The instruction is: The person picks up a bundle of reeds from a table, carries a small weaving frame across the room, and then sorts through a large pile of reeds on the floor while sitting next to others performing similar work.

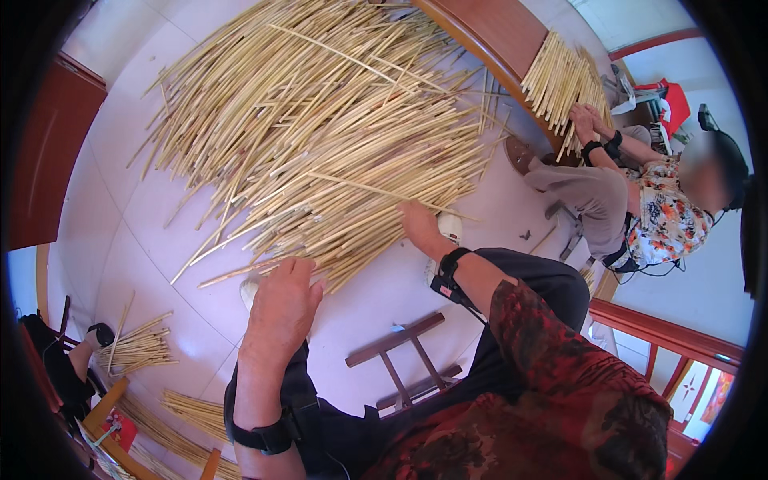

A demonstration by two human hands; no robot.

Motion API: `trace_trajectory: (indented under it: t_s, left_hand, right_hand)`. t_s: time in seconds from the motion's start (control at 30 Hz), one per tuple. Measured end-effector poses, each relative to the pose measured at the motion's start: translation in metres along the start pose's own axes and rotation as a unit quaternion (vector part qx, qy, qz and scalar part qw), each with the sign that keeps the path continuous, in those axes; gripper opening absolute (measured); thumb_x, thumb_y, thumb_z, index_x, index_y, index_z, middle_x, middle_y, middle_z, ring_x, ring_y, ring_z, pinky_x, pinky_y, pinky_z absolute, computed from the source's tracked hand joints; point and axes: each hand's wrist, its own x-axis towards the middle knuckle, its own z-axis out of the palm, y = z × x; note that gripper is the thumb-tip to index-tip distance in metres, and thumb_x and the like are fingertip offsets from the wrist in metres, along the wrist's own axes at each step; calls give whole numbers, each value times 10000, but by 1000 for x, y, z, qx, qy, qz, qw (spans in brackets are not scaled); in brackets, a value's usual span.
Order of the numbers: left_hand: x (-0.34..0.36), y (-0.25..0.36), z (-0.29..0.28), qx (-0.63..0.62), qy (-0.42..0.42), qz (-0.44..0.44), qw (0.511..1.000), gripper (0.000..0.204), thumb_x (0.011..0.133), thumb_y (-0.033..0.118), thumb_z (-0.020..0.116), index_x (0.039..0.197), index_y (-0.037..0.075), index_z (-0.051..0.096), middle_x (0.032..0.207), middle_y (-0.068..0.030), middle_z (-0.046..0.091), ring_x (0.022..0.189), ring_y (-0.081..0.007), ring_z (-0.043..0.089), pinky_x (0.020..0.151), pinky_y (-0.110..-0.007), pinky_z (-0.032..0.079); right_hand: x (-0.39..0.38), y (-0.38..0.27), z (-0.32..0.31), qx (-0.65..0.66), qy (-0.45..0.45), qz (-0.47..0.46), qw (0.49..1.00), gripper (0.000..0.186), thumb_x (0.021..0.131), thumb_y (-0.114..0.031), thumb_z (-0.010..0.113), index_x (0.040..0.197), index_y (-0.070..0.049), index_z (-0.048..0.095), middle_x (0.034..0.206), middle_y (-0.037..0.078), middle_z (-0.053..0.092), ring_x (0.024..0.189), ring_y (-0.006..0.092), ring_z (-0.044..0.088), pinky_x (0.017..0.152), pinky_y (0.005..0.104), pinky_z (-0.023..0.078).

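A large, loose pile of long pale-yellow sticks (320, 120) covers the tiled floor in front of me. My right hand (420, 224) is at the pile's near edge, its fingers closed on a single long stick (352, 185) lying across the others. My left hand (282, 308) hovers just short of the pile, left of my right hand, with fingers loosely bent, thumb apart and nothing visible in it. Both wrists wear black straps.
A seated co-worker (664, 216) at right handles a bundle of sticks (552, 76) on a wooden bench (464, 24). A dark wooden stool frame (395, 342) lies below my hands. Smaller stick bundles (136, 344) and another person's leg (84, 356) are at lower left.
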Motion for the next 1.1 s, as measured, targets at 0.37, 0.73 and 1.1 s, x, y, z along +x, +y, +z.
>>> trace_trajectory:
  t_s: [0.37,0.73,1.1]
  left_hand:
    - [13,-7,2,8,25,24,999,246,780,146,537,981,10,495,925,-164,520,862,-350,502,732,-386,415]
    - [10,-4,2,4,12,-10,1000,236,790,155,533,974,11,505,932,-169,526,871,-346,507,740,-381,417]
    - [9,-3,1,6,9,-16,1000,244,791,160,527,982,9,505,947,-167,522,882,-346,503,745,-383,414]
  right_hand:
    - [28,-5,4,-188,-78,-85,975,186,733,-75,484,906,-100,546,883,101,528,878,261,514,739,410,406]
    - [-20,25,12,-195,-193,-234,933,178,709,-84,508,864,-91,595,903,115,514,919,275,495,773,362,426]
    - [41,33,-5,-150,-40,-178,972,157,685,-37,492,808,-52,589,825,113,551,845,274,534,747,358,446]
